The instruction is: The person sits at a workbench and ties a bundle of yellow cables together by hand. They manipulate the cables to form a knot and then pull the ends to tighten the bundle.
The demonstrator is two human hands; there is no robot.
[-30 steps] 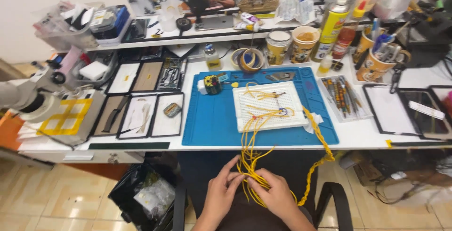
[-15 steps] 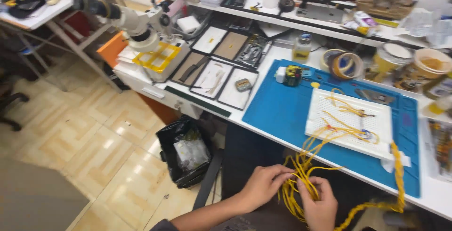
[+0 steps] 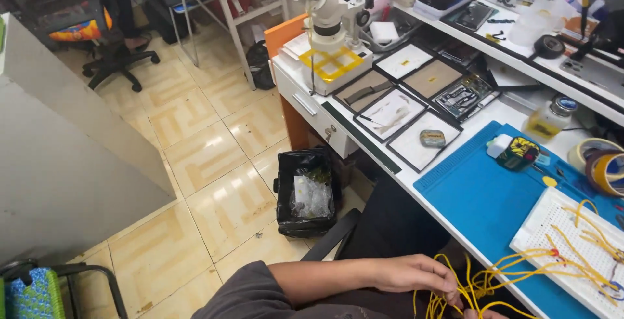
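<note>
at the bottom right of the frame the left hand has its grip clenched around a tangle of yellow wires below the counter edge. the right hand barely shows at the bottom edge; its grip cannot be told. the wires run up to a white breadboard on the blue mat. a black bin stands on the floor, centre frame.

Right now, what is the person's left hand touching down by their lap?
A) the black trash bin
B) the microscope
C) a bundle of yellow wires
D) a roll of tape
C: the left hand grips the yellow wires running from the white breadboard.
</note>
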